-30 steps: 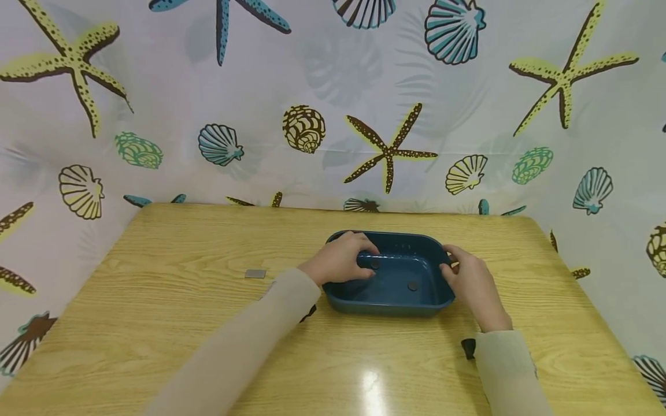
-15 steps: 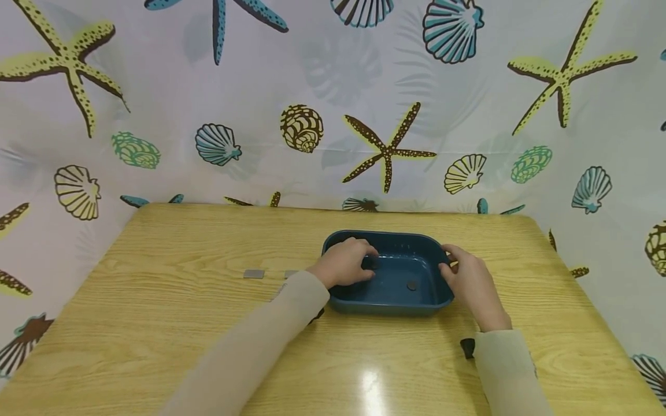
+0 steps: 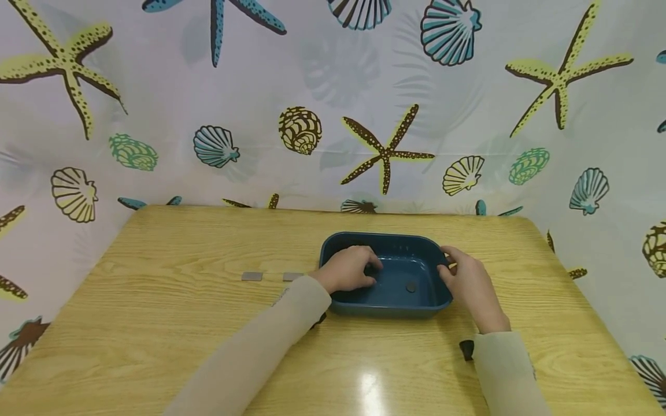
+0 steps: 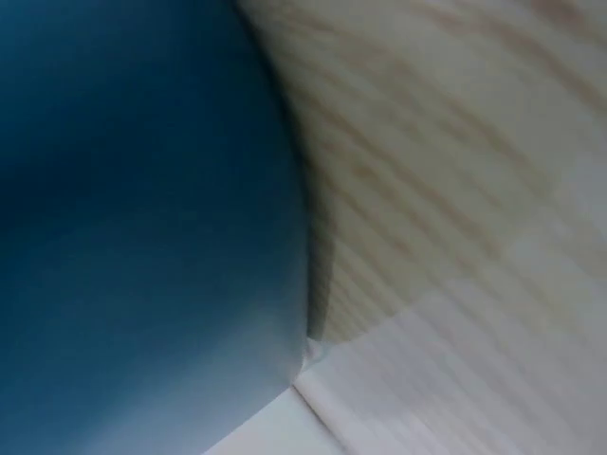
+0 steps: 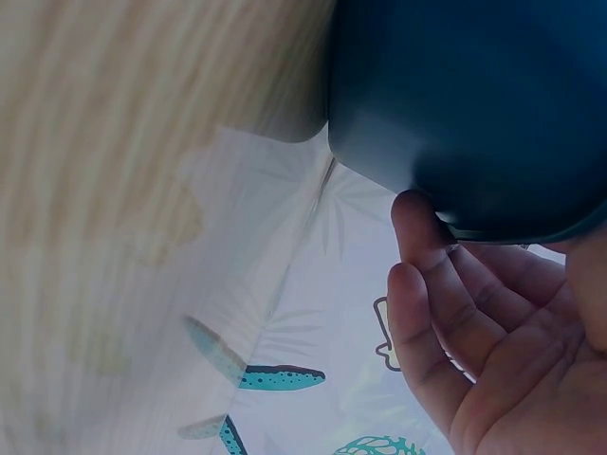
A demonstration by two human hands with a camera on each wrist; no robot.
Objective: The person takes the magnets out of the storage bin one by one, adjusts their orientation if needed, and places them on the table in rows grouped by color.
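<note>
A dark blue rectangular basin (image 3: 392, 312) with rounded corners stands on the wooden table. My right hand (image 3: 470, 286) grips its right rim, thumb at the inner side; the right wrist view shows the fingers (image 5: 446, 322) under the rim outside. My left hand (image 3: 350, 268) reaches over the left wall into the basin, with bent fingers, and thumb and fingertips apart. Nothing shows between them, though the far fingers are hidden. A small dark disc (image 3: 411, 287) lies on the basin floor, right of the left hand. The left wrist view shows only the basin's outer wall (image 4: 152, 227) and the table.
Two small flat grey rectangles, a left one (image 3: 252, 276) and a right one (image 3: 292, 277), lie on the table (image 3: 171, 300) left of the basin. A cloth (image 3: 250, 81) printed with shells and starfish hangs behind and beside the table.
My left hand has moved slightly right and lower inside the basin. A second dark disc near its fingertips is now hidden, and the right grey rectangle has come into view. The right hand keeps its grip.
</note>
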